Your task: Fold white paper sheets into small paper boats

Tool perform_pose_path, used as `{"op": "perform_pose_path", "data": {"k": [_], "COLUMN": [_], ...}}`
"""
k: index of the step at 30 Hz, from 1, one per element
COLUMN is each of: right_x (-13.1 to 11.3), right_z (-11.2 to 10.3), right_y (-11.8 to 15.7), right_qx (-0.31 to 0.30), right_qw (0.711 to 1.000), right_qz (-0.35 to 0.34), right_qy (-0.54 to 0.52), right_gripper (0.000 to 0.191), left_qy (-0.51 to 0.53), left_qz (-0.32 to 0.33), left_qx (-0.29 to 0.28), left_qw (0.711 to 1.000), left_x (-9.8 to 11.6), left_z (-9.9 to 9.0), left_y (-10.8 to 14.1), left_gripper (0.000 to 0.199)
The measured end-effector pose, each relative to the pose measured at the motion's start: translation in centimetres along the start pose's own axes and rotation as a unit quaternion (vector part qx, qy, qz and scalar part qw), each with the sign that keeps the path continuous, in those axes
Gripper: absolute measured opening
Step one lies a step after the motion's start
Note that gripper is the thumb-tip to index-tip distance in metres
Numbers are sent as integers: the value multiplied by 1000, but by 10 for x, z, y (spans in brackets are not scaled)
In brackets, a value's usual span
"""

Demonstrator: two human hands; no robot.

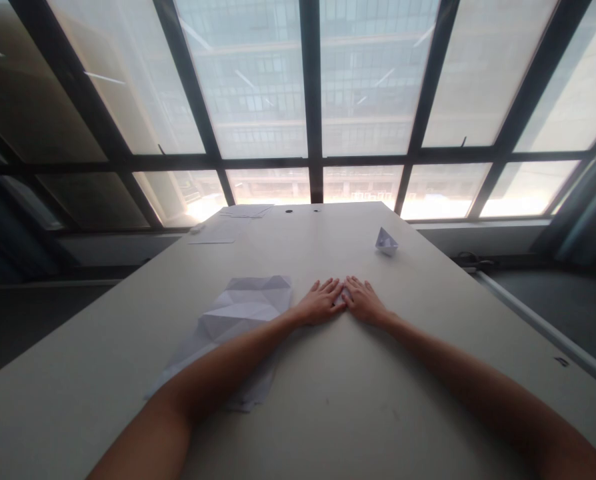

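Observation:
My left hand [322,302] lies flat on the table, fingers stretched out. Beside it my right hand [364,300] is also laid flat, the two meeting at the fingertips and thumbs. Between and under them shows a small bit of folded paper [341,295], mostly covered by the fingers, so its shape is hidden. Left of the hands, partly beneath my left forearm, spreads a large creased sheet of paper [245,303]. A folded paper boat [387,242] stands beyond my right hand, apart from it.
The white table [358,407] stretches toward tall windows [263,80]. Flat white sheets [213,231] lie at its far left, near two dark holes at the far end. A small dark object [561,361] sits by the right edge. Curtains hang on both sides.

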State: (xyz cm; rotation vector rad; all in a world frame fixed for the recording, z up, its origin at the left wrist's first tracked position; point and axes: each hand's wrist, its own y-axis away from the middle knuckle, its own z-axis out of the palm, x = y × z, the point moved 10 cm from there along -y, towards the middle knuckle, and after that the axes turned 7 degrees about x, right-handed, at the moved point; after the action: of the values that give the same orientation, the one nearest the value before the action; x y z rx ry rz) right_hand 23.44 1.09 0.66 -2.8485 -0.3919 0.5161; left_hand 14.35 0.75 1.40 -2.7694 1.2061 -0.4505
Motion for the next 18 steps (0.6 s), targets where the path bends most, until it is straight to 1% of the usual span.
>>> {"op": "perform_pose_path", "data": {"k": [2, 5, 8, 12, 14, 18], "right_x": [-2, -9, -12, -12, -12, -3], "right_z": [-5, -17, -26, -30, -30, -31], "right_y": [0, 1, 2, 2, 2, 6], "right_qx": [13, 56, 86, 95, 93, 118], "right_qw": [1000, 996, 991, 990, 991, 992], "right_qz": [-13, -47, -63, -63, -53, 26], "right_qy": [-13, -51, -79, -86, -80, -41], "right_gripper": [57, 50, 43, 39, 37, 38], "left_qy": [1, 16, 24, 32, 40, 71], "left_qz": [-16, -19, 0, 12, 15, 26], "left_qx": [13, 50, 76, 101, 116, 134], "left_qw": [1000, 998, 997, 994, 992, 988], "left_x": [-4, -7, -5, -3, -3, 0], "left_z": [0, -5, -12, -19, -22, -26], "left_y": [-1, -4, -6, -7, -8, -9], "left_gripper": [74, 74, 67, 57, 50, 38]}}
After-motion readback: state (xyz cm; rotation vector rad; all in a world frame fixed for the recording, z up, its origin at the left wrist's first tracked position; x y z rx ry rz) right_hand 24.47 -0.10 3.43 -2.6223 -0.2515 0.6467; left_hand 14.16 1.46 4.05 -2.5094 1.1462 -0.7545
